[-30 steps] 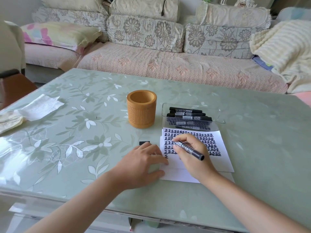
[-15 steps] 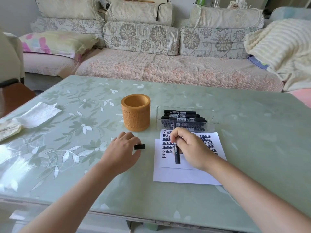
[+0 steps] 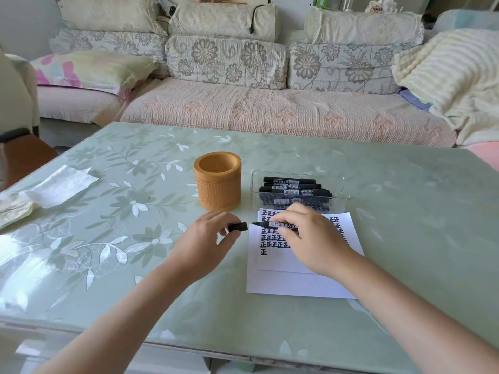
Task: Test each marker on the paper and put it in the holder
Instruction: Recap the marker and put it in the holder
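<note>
Forearms reach in over the near edge of a pale green glass-topped table [image 3: 108, 238] patterned with white leaves. The person's left hand [image 3: 208, 238] pinches a small black marker cap [image 3: 238, 227] between the thumb and curled fingers, close to the tabletop. Facing it, the right hand [image 3: 310, 238] grips an uncapped black marker with a white label [image 3: 275, 224], fingers curled round the barrel. The marker lies roughly level over the left edge of the paper, its tip pointing left at the cap with a small gap between them. Under the right hand lie white sheets of paper [image 3: 297, 282], the upper one carrying rows of black characters. Beyond the hands an orange-brown cylindrical holder [image 3: 217, 184] stands upright. Just to its right, behind the paper, a clear plastic tray [image 3: 344, 184] holds several capped black markers [image 3: 294, 188]. A crumpled white tissue [image 3: 62, 182] lies far to the left. A floral sofa [image 3: 270, 112] runs behind the table.
</note>
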The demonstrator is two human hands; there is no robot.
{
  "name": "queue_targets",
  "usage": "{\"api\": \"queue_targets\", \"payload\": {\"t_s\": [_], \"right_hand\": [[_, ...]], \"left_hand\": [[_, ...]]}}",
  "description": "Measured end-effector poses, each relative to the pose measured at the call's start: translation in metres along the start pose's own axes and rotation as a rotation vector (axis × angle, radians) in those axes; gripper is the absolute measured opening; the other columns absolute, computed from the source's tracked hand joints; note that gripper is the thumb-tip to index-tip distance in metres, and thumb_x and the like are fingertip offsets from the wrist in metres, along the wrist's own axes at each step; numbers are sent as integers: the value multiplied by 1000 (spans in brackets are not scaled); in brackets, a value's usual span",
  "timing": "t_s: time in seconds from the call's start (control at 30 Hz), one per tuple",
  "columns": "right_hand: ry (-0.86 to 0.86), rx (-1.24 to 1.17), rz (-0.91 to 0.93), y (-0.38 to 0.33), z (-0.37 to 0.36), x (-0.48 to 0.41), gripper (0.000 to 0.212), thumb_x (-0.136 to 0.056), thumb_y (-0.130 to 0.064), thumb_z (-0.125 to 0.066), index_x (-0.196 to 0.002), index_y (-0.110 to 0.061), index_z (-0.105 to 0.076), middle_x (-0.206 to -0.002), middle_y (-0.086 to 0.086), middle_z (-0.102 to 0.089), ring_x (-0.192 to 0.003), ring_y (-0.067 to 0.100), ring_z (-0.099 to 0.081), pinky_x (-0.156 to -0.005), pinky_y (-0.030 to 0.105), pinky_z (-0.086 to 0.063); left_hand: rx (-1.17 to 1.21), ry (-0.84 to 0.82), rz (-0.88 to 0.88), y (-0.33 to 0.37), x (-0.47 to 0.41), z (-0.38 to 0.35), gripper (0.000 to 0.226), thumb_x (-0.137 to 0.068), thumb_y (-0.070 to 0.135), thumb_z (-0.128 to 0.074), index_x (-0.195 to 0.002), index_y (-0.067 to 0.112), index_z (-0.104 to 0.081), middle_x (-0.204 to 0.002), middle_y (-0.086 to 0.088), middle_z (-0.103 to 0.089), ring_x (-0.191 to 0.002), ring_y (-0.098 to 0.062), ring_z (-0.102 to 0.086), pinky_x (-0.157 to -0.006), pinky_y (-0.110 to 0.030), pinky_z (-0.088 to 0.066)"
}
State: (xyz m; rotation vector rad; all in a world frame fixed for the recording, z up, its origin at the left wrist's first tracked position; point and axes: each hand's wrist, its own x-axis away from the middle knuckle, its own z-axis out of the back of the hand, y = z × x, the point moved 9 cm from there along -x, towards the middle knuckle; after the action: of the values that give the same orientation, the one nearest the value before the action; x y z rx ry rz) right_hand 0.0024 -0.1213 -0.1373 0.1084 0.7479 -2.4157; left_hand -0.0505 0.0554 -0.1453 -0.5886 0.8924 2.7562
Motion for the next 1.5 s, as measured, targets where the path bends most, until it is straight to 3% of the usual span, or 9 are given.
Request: {"api": "queue_targets", "payload": {"t_s": [0.47,0.67,0.87,1.0,1.13,1.23,1.37,1.43,1.5], "right_hand": [[-145,66,99,-17,-23,6,26,-101,-31,-47,-122,-40,-60,-95,-16,-50,-86,9,-50,-74,32,-41],[-71,65,133,-23,-16,7,18,-94,-31,-61,-111,-30,-64,-106,-19,-62,-98,7,-56,-79,30,-46],[-32,71,126,-27,-15,6,15,-95,-33,-60,-106,-29,-70,-90,-16,-66,-79,7,-53,-63,8,-31],[-113,75,74,-25,-20,6,16,-100,-36,-51,-106,-30,-65,-77,-17,-55,-72,13,-47,-62,23,-37],[-225,76,41,-26,-35,3,19,-104,-33,-39,-116,-27,-52,-98,-9,-60,-87,23,-56,-75,40,-46],[-188,-12,41,-26,-33,-6,26,-104,-22,-40,-125,-23,-55,-104,-10,-48,-94,21,-56,-84,43,-46],[-112,-83,-7,-18,-17,-12,30,-104,-21,-41,-130,-23,-56,-99,-16,-45,-86,2,-51,-79,23,-37],[-75,-127,-16,-21,-7,-18,34,-104,-18,-39,-134,-29,-51,-111,-19,-49,-93,-7,-48,-80,8,-33],[-39,-150,-16,-28,2,-34,36,-103,-14,-40,-134,-31,-51,-119,-12,-53,-104,0,-49,-85,12,-34]], "left_hand": [[16,-113,-109,15,6,-8,10,-94,24,-61,-101,27,-66,-80,21,-53,-81,-4,-51,-71,-16,-42],[58,-129,-87,16,2,-4,12,-95,25,-59,-98,24,-70,-76,11,-56,-76,0,-49,-67,-11,-37],[44,-117,-121,23,-3,1,16,-93,26,-58,-94,18,-72,-73,5,-56,-74,-6,-48,-65,-14,-37],[47,-142,-157,28,-8,0,22,-92,32,-56,-97,19,-74,-75,6,-59,-76,-7,-51,-65,-17,-39],[-24,-178,-194,25,-19,2,13,-93,32,-61,-97,28,-73,-76,11,-59,-78,-1,-48,-63,-12,-34],[0,-61,-151,19,-32,16,18,-92,41,-59,-98,30,-72,-85,13,-59,-84,-3,-53,-68,-15,-40],[21,262,-25,-3,-51,52,19,-91,28,-62,-108,21,-64,-105,6,-56,-100,-17,-54,-86,-29,-45],[66,399,95,-24,-55,64,30,-87,25,-65,-116,20,-58,-114,5,-50,-108,-21,-49,-93,-36,-43],[117,427,232,-43,-58,62,54,-82,30,-72,-130,20,-48,-127,2,-41,-120,-20,-39,-101,-31,-35]]}}
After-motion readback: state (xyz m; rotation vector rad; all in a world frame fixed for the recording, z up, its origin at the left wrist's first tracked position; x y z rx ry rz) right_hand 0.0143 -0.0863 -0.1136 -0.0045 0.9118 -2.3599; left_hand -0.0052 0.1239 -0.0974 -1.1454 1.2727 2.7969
